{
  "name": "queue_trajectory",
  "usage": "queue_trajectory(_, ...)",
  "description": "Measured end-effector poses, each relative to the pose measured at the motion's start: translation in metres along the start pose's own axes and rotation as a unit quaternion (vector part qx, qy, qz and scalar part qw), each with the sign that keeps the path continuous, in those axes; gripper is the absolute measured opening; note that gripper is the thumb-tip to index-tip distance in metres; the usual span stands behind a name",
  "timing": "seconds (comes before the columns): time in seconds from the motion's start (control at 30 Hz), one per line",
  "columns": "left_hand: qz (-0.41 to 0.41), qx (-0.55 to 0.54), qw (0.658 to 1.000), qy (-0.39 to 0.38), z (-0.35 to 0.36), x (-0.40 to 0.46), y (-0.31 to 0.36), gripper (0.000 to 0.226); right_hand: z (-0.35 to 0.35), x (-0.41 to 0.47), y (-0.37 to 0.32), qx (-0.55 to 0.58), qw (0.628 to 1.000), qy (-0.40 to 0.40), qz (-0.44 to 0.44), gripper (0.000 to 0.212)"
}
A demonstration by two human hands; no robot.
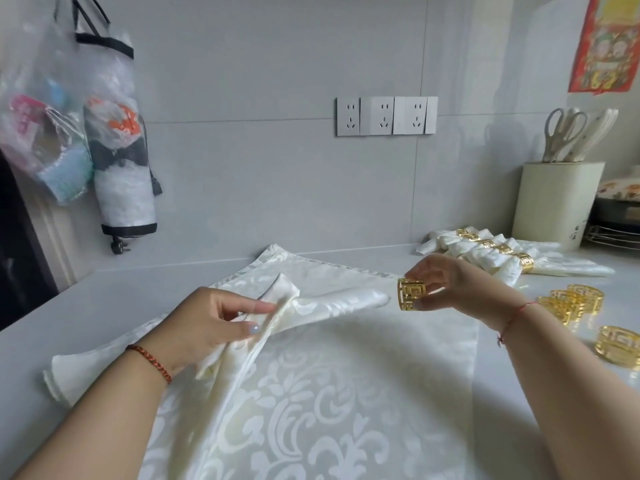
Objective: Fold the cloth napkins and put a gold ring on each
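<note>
My left hand [214,327] pinches the folded napkin [311,304] at its gathered middle, left of centre in the frame, thumb and fingers curled round the bunched cloth. From that pinch the napkin's long axis runs up and to the right, and its rounded tip [379,298] ends just beside the gold ring [411,294]. My right hand [453,289] holds that ring between thumb and fingertips, right of centre, with the ring's opening turned toward the tip. So the ring lies to the right of the cloth end, nearly in line with it, and the right hand is plainly the nearer one to the tip.

I judge the next move to be a short slide of the ring leftward over the tip and along the roll toward my left hand. The tip hangs a little above a flat patterned cloth [311,410] spread on the counter [86,299], so there is room beneath. To the far right lie spare rings [571,299], and behind them finished napkins [485,251]; both sit well apart from the ring's path.
</note>
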State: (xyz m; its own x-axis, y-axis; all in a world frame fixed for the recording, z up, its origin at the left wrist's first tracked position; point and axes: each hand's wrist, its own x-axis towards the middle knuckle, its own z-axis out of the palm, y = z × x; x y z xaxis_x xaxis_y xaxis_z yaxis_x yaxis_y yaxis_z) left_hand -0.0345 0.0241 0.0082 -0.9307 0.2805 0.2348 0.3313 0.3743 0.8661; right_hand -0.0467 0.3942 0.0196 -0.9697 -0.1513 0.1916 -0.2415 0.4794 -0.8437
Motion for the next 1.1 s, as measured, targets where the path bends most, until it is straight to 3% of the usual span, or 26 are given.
queue_trajectory(0.33, 0.015, 0.032, 0.998, -0.047, 0.004, -0.002, -0.007, 0.04, 0.016, -0.006, -0.007, -0.082, 0.996, -0.043, -0.011, 0.041)
queue_trajectory(0.93, 0.038, 0.098, 0.99, -0.096, 0.022, -0.005, -0.005, 0.032, 0.06, -0.019, -0.026, -0.176, 0.973, -0.121, -0.084, 0.046)
queue_trajectory(1.1, 0.025, 0.09, 0.99, -0.11, 0.028, -0.001, -0.01, 0.033, 0.078, -0.022, -0.034, -0.202, 0.969, -0.108, -0.096, 0.043)
